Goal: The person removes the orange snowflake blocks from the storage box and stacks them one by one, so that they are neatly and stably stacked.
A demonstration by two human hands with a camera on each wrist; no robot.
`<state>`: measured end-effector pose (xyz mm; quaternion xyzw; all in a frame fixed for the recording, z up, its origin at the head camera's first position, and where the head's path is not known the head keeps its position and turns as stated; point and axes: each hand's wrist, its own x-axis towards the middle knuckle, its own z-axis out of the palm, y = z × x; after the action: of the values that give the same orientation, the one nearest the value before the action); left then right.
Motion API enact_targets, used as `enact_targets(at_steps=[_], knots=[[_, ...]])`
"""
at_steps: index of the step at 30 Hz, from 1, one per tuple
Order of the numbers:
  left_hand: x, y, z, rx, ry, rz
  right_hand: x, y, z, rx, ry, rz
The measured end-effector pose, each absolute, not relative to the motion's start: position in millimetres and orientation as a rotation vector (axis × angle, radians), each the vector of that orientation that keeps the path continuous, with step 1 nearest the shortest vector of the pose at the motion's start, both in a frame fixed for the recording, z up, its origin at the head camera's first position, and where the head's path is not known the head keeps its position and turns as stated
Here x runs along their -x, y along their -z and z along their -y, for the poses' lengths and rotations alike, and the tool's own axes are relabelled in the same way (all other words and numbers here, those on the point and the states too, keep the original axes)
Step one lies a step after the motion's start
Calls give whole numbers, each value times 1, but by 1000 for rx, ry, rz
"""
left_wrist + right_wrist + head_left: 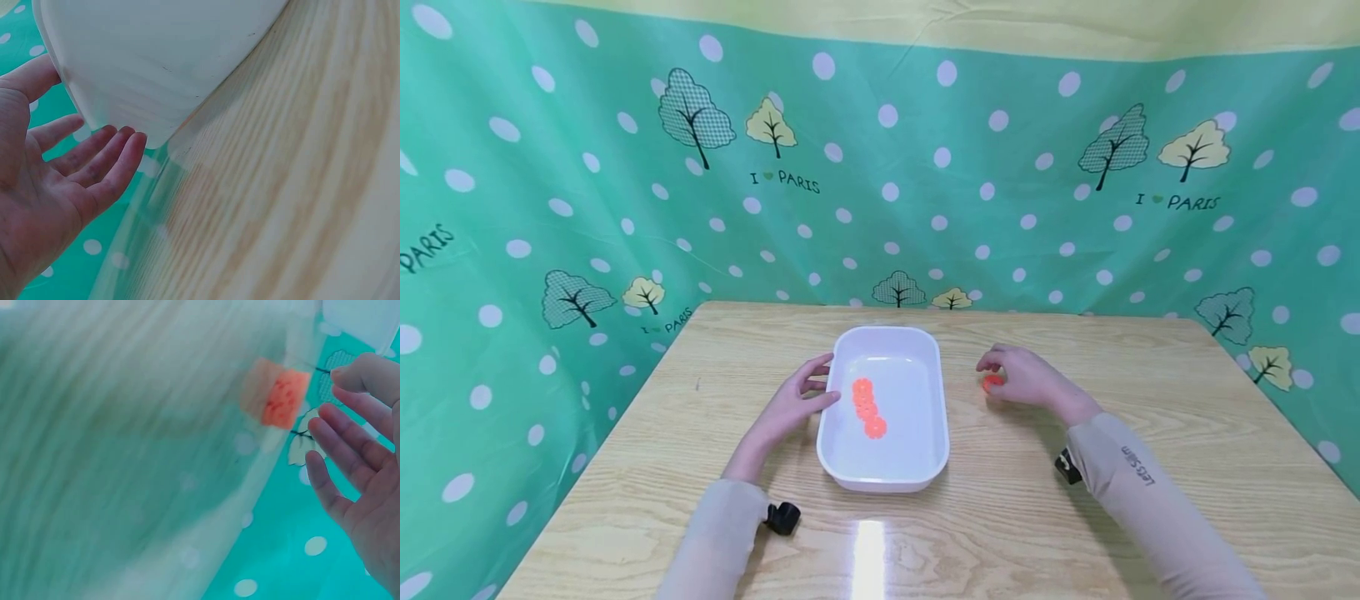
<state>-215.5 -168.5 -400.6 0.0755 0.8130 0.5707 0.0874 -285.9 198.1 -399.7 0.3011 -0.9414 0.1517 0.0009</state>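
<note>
A white rectangular plastic tub stands on the table. Inside it lies a slanting row of orange, scallop-edged round pieces, overlapping one another. My left hand is at the tub's left side, its fingers spread and fairly straight. In the left wrist view, the thumb meets the rim and the fingertips rest against the outer wall. To the right of the tub, my right hand reaches around another orange piece on the table. That piece has small holes in its side, and the right wrist view shows a gap between it and the parted fingers.
The light wood-grain table extends on both sides of the tub. A green curtain with white dots and printed trees hangs along its back and sides. Black wrist cameras are strapped at both sleeves.
</note>
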Motion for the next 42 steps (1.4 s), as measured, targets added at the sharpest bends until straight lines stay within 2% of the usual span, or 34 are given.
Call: enact_targets(at_steps=[7,20,29,42], knots=[[215,401,169,-229,-1696,-2418,282,384,-177,-954,-480,2938],[215,402,171,-226,-1695,-2419,273,366,-126,-1160,-522,2839],[216,405,170,-230,-1702,-2416,269,373,-96,-1349,-523,2836],[217,404,170,-243,-1698,-2418,260,385,-62,-1426,-451,3001]])
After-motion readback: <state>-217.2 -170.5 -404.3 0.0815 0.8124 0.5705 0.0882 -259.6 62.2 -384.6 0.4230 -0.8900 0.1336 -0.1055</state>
